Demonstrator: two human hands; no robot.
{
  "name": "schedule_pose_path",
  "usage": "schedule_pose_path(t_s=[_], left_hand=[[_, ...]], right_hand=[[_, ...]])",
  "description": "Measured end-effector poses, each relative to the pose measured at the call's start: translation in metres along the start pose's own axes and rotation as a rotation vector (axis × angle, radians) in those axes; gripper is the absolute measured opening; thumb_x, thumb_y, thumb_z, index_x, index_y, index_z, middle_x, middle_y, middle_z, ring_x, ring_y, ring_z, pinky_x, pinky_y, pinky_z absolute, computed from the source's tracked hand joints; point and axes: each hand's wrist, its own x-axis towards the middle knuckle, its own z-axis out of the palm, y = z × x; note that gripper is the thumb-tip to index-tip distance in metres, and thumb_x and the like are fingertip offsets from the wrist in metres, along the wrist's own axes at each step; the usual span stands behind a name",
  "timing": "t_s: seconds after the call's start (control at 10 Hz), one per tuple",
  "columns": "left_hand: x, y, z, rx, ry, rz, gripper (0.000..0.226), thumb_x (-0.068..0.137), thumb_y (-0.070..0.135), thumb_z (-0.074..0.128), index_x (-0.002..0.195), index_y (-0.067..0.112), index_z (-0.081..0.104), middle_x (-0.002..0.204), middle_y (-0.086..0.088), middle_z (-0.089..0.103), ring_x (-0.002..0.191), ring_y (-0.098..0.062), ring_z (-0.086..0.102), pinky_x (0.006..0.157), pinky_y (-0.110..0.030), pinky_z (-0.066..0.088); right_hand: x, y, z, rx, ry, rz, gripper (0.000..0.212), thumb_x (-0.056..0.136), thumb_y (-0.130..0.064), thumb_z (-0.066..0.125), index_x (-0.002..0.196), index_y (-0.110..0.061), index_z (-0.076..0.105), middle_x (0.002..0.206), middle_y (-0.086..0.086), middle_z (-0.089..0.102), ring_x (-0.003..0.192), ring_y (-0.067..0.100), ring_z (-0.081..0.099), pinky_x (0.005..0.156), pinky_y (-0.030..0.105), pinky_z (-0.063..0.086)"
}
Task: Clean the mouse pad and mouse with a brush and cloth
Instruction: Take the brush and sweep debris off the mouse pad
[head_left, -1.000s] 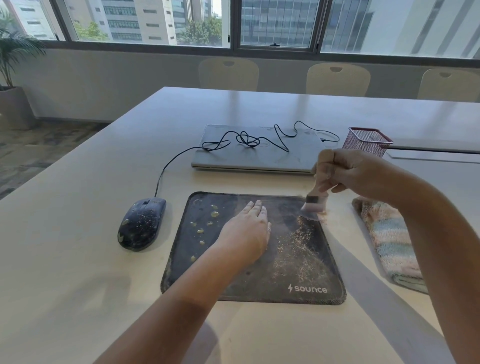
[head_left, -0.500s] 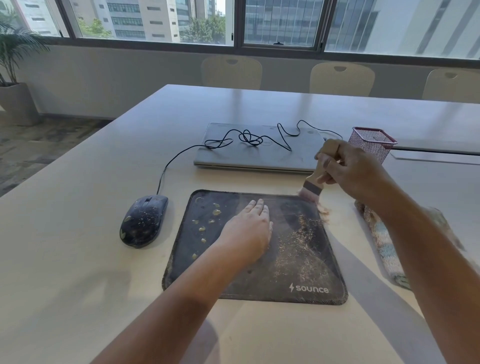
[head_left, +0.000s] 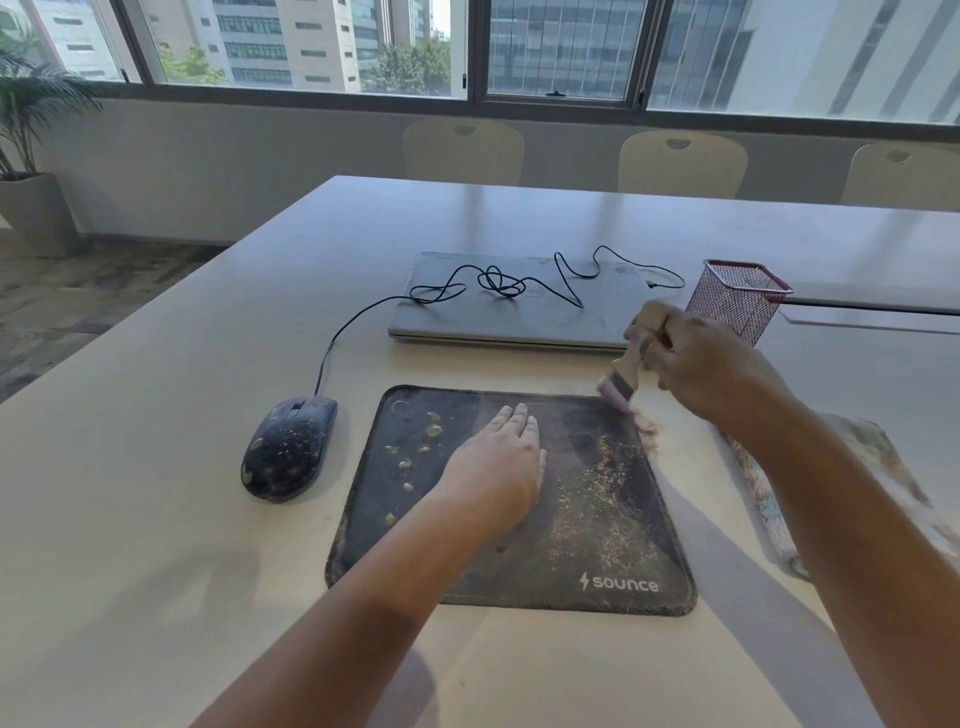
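Observation:
A black mouse pad (head_left: 597, 571) lies on the table, with pale blobs on its left part and brown crumbs on its right part. My left hand (head_left: 498, 467) lies flat on the pad's middle, fingers straight. My right hand (head_left: 696, 358) grips the wooden handle of a small brush (head_left: 621, 382); its bristles touch the pad's far right corner, where a little heap of dust sits. A dark wired mouse (head_left: 288, 447), speckled with crumbs, rests left of the pad. A striped cloth (head_left: 769, 499) lies to the right, partly hidden by my right forearm.
A closed grey laptop (head_left: 519, 322) lies behind the pad with the mouse cable (head_left: 498, 283) coiled on its lid. A red mesh pen cup (head_left: 737, 299) stands to its right. Chairs line the table's far side; a potted plant (head_left: 31, 156) stands on the floor at left.
My right hand has carried the brush a little further back, towards the pad's far right corner, pushing dust off the edge. My left hand has stayed flat on the pad.

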Motion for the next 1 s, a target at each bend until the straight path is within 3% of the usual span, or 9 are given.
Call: schedule_pose_path(t_s=[0.2, 0.4, 0.6, 0.8, 1.0], left_hand=[[0.001, 0.000, 0.001, 0.002, -0.001, 0.002, 0.051, 0.101, 0.024, 0.017, 0.146, 0.001, 0.006, 0.156, -0.012, 0.003, 0.144, -0.020, 0.000, 0.114, -0.025, -0.001], [0.002, 0.000, 0.001, 0.003, -0.008, -0.003, 0.051, 0.101, 0.024, 0.017, 0.146, 0.001, 0.006, 0.156, -0.012, 0.002, 0.144, -0.020, 0.000, 0.115, -0.025, -0.001], [0.001, -0.001, 0.002, 0.001, 0.004, -0.002, 0.051, 0.101, 0.025, 0.017, 0.146, 0.002, 0.008, 0.156, -0.012, 0.004, 0.144, -0.020, 0.001, 0.115, -0.026, 0.000], [-0.001, 0.000, 0.001, -0.009, 0.005, -0.004, 0.051, 0.101, 0.025, 0.017, 0.146, 0.002, 0.007, 0.156, -0.011, 0.003, 0.144, -0.019, 0.001, 0.115, -0.026, 0.001], [-0.001, 0.000, 0.000, 0.006, -0.007, -0.005, 0.051, 0.101, 0.025, 0.016, 0.146, 0.003, 0.005, 0.156, -0.011, 0.002, 0.144, -0.019, -0.001, 0.115, -0.025, 0.000]], right_hand=[[0.002, 0.004, -0.004, -0.132, -0.020, 0.067, 0.028, 0.096, -0.039, 0.032, 0.093, -0.017, 0.049, 0.093, 0.009, 0.067, 0.085, 0.031, 0.062, 0.081, 0.041, 0.047], [0.002, 0.000, -0.001, -0.080, 0.000, 0.071, 0.032, 0.097, -0.040, 0.029, 0.106, -0.016, 0.048, 0.100, 0.009, 0.068, 0.089, 0.032, 0.063, 0.086, 0.044, 0.048], [0.003, 0.003, -0.008, -0.159, -0.056, 0.131, 0.029, 0.092, -0.039, 0.032, 0.093, -0.015, 0.050, 0.092, 0.009, 0.069, 0.086, 0.029, 0.064, 0.082, 0.041, 0.049], [0.003, 0.002, -0.005, -0.095, -0.035, 0.089, 0.030, 0.095, -0.041, 0.031, 0.101, -0.018, 0.049, 0.093, 0.008, 0.069, 0.088, 0.030, 0.064, 0.085, 0.044, 0.049], [0.003, 0.005, -0.012, -0.110, -0.145, 0.135, 0.026, 0.092, -0.035, 0.037, 0.085, -0.017, 0.055, 0.070, -0.005, 0.069, 0.078, 0.023, 0.065, 0.080, 0.043, 0.052]])
